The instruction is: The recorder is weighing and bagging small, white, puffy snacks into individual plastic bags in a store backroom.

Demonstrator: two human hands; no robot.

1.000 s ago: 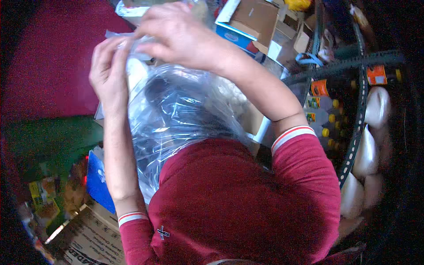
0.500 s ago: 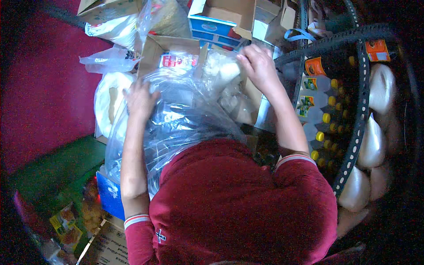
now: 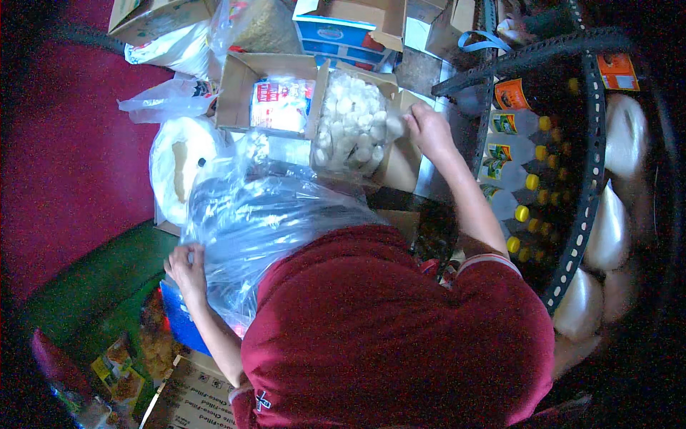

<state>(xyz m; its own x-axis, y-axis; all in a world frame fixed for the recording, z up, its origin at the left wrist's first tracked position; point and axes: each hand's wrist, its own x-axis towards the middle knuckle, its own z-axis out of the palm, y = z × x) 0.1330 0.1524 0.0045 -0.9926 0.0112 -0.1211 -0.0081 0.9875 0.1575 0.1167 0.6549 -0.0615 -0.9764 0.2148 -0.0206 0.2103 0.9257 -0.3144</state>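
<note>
A large sheet of clear plastic lies bunched against my body, over what is in front of me. At its left edge my left hand is closed, its curled fingers gripping the plastic. My right hand is closed at the right side of an open carton full of pale, rounded lumps. A small whitish, blurred piece shows at its fingertips; I cannot make out what it is. Left of that carton, another open cardboard box holds white packets with red print.
A white plastic bag with an opening stands at the left. Bottles with yellow caps line a rack with a black perforated rail on the right. A blue-and-white carton is at the back, and a printed cardboard box at lower left.
My left hand has come down toward me, drawing the clear plastic back off the boxes. The pale lumps and packets now show more fully. My right hand has lowered slightly.
</note>
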